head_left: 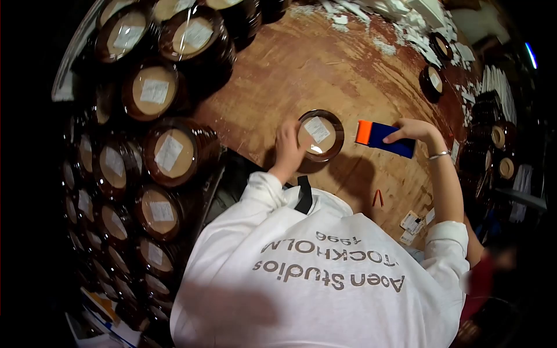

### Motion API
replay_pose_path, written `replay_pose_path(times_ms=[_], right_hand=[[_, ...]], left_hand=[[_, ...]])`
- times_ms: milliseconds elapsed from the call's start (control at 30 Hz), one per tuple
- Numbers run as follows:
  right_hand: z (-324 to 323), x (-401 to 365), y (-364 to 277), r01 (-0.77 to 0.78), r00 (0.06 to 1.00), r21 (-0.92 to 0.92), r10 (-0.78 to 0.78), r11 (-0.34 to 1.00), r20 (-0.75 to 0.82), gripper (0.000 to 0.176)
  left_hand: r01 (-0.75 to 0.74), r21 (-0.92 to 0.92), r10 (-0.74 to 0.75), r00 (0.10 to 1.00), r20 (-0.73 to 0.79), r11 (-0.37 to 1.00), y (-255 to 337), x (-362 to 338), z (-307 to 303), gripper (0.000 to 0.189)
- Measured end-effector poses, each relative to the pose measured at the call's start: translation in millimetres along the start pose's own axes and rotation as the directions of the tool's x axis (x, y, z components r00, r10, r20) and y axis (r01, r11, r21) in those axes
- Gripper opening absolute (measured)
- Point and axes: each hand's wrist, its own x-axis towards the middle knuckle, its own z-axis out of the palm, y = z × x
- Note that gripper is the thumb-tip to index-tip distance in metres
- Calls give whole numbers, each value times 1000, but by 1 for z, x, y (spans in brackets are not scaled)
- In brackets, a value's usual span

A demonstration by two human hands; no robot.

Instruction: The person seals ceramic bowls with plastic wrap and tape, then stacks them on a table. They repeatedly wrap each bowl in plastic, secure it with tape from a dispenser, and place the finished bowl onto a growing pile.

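Observation:
Near the middle of the wooden table (278, 75) is a round dark-brown glossy piece (335, 152) with a tan centre and a white label (317, 130). My left hand (288, 148) is against its left side, fingers curved round the rim. To the right, my right hand (413, 132) grips a dark-blue block-shaped tool (377, 138) with an orange end pointing left, its thumb across the top face. The tool is apart from the round piece. A small red V-shaped item (378, 198) lies below the tool.
Tall stacks of similar labelled round pieces (168, 153) fill the left side. White foam scraps (418, 29) cover the far right, beside two more round pieces (432, 81). Paper tags (411, 223) lie near the right front. Part of another person (484, 284) shows at lower right.

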Motion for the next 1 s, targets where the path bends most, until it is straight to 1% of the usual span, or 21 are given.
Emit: replay_pose_path(times_ms=[33, 67, 100, 167, 200, 267, 433, 500, 533, 567, 633, 667, 700, 767, 800, 833, 867, 900, 933, 967, 1000], right_hand=[[2, 5, 5, 5, 1000, 27, -4, 1000, -5, 61], [3, 10, 9, -20, 999, 44, 18, 999, 43, 59], [5, 20, 19, -34, 998, 72, 31, 997, 51, 57], [9, 29, 29, -28, 999, 97, 24, 995, 47, 57], [10, 35, 36, -22, 999, 112, 19, 993, 28, 57], [17, 45, 50, -4, 1000, 180, 0, 984, 23, 57], [24, 50, 60, -15, 995, 307, -18, 951, 103, 57], [28, 53, 64, -2, 992, 413, -49, 911, 114, 57], [30, 54, 64, 9, 990, 482, -77, 876, 121, 56], [32, 59, 67, 16, 990, 493, -82, 870, 112, 56], [38, 74, 71, 0, 979, 696, -141, 718, 145, 50], [41, 80, 71, 30, 985, 740, -146, 672, 93, 47], [39, 85, 70, 43, 985, 745, -154, 665, 80, 47], [42, 91, 70, 49, 957, 806, -258, 591, 131, 45], [48, 88, 66, 71, 973, 859, -226, 507, 53, 42], [52, 92, 68, 72, 972, 862, -227, 501, 51, 42], [59, 97, 72, 64, 967, 915, -250, 399, 42, 42], [66, 98, 74, 51, 963, 954, -269, 294, 32, 42], [73, 97, 75, 35, 977, 966, -213, 257, 21, 42], [78, 96, 77, 36, 977, 967, -213, 254, 20, 42], [85, 97, 81, 18, 976, 978, -215, 206, 28, 42]], left_hand=[[-283, -33, 283, 936, 211, 959, 4, -3, -3, 37], [-284, -122, 309, 855, 417, 951, 19, -13, 3, 33], [-483, -104, 476, 762, 438, 869, 23, -21, 15, 35], [-671, 37, 585, 670, 457, 740, 35, -27, 29, 30], [-689, 32, 601, 653, 461, 724, 30, -24, 36, 30], [-626, 229, 398, 694, 600, 745, 13, -25, 52, 30], [-705, 246, 486, 659, 574, 665, -2, -20, 52, 33], [-696, 104, 546, 639, 542, 711, -9, -9, 44, 40], [-658, 11, 526, 611, 592, 753, -1, 6, 30, 48], [-539, -70, 449, 615, 649, 839, 6, 21, 14, 43], [-502, -99, 461, 675, 576, 859, -7, 42, -2, 33], [-516, -98, 470, 665, 580, 851, -10, 51, -5, 33], [-497, -78, 453, 702, 550, 864, -11, 60, -8, 34], [-471, -56, 426, 735, 528, 881, -12, 65, -9, 36], [-423, -53, 390, 771, 504, 905, -9, 69, -8, 37], [-370, -53, 349, 803, 483, 927, -7, 72, -7, 39], [-368, -54, 346, 800, 491, 928, -5, 73, -6, 39], [-293, -65, 285, 818, 499, 954, -2, 75, -5, 39], [-218, -74, 226, 833, 505, 973, -1, 77, -4, 38], [-220, -75, 227, 831, 508, 973, -1, 80, -2, 38], [-67, -70, 94, 853, 513, 995, -3, 82, -3, 36]])
